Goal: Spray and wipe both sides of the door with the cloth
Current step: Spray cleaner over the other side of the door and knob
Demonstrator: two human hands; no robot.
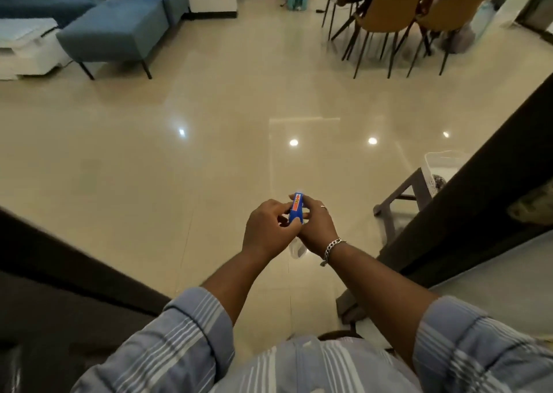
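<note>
A spray bottle [296, 208] with a blue head and an orange label is held in front of me over the tiled floor. My right hand [315, 228] grips it from the right; its clear body [296, 250] shows below that wrist. My left hand [269, 228] pinches the blue head from the left. A dark door [466, 201] stands open at the right, running from the upper right edge down to the floor. Another dark panel [59, 273] crosses the lower left. No cloth is in view.
A blue sofa [119, 24] and a white low table [27, 48] stand at the far left. A dining table with brown chairs [395, 12] is at the far right. A grey stool [404, 195] and a white basket [443, 165] sit beside the door.
</note>
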